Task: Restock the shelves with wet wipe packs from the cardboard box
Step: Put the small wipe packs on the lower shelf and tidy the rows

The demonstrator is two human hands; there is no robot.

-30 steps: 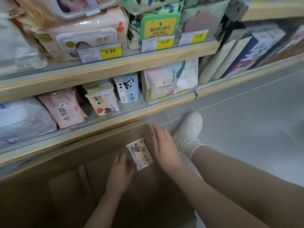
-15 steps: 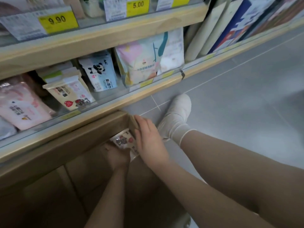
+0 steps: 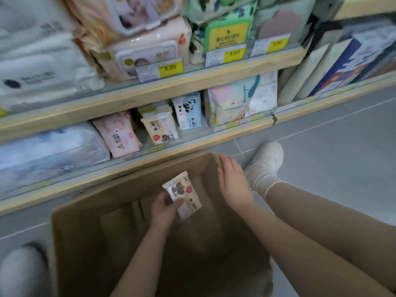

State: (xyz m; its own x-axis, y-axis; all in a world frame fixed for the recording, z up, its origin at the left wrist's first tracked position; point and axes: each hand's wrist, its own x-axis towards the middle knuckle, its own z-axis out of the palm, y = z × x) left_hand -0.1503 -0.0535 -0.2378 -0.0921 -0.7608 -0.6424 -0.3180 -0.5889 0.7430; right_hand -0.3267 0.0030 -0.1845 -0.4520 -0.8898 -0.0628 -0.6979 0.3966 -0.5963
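Wet wipe pack, small and printed with a grey cartoon animal and red hearts, is held above the open cardboard box, tilted with one short end toward the shelves. It is gripped by the left hand, whose thumb is laid across the front of the pack while the fingers are curled behind it. The right hand is laid flat on the box's right flap near the far corner, fingers straight and nothing grasped. Both bare forearms are seen reaching in from the bottom edge, and the box's brown interior is seen dim beneath them.

Just beyond the right hand, a white shoe with a lacy sock is planted on the grey tiled floor. Another white shoe, blurred, is seen left of the box.

Behind the box, the lower shelf is stocked with upright packs: a pink pack, a matching cream pack with hearts, a blue panda pack and a larger pastel bag. Higher up, the upper shelf is loaded with bulkier lidded wipe packs, and yellow price tags reading 9.90 and 5.00 are fixed along its edge.
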